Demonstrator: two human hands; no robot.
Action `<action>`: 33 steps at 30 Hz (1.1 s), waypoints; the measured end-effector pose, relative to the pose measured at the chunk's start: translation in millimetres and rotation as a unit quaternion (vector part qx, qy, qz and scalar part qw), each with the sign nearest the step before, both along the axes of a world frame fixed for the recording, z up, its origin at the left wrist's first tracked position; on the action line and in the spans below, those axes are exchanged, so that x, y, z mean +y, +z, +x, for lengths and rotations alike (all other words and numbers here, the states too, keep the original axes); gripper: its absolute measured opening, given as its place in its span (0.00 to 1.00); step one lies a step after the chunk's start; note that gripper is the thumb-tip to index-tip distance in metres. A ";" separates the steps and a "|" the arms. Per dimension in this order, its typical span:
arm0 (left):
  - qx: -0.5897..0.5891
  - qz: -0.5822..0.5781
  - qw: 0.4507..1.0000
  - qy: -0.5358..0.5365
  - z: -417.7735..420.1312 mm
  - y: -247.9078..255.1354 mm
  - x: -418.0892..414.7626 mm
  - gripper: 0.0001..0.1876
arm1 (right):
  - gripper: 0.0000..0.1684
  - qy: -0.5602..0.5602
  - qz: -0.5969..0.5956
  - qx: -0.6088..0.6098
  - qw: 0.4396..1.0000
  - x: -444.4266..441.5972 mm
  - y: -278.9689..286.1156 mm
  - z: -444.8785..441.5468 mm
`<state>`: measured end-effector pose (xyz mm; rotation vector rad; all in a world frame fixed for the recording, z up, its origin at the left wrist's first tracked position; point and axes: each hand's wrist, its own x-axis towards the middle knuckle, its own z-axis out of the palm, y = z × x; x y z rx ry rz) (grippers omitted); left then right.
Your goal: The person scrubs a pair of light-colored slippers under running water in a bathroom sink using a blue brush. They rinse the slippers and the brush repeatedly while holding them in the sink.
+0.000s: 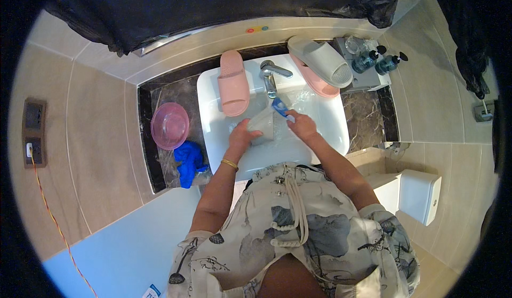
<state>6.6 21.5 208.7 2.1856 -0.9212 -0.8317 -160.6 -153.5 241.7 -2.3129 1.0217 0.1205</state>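
My left hand point(242, 138), with a gold bracelet at the wrist, grips a pale grey object point(262, 126) low in the white washbasin point(216, 154). Fingers and water partly cover that object, so I cannot tell whether it is a slipper. In my right hand point(303, 126) is a blue-and-white scrubbing brush point(280, 107), its blue head at the object's upper right edge. Just above the brush is the spout of a chrome faucet point(270, 82). A pink slipper point(234, 84) rests on the basin's left rim. At the right rim, a grey slipper point(326, 64) overlaps another pink slipper point(316, 84).
On the dark marble counter point(366, 118), a pink plastic bowl point(170, 126) and a crumpled blue cloth point(188, 162) lie left of the basin. Two pump bottles point(365, 61) stand on a grey box point(362, 82) at right. A cord point(50, 214) hangs from the left wall socket.
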 end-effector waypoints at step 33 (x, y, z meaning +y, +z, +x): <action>-0.056 0.022 0.992 0.115 -5.9 -38.4 11.7 0.16 | 0.20 0.009 0.019 -0.013 1.000 15.3 22.8 14.2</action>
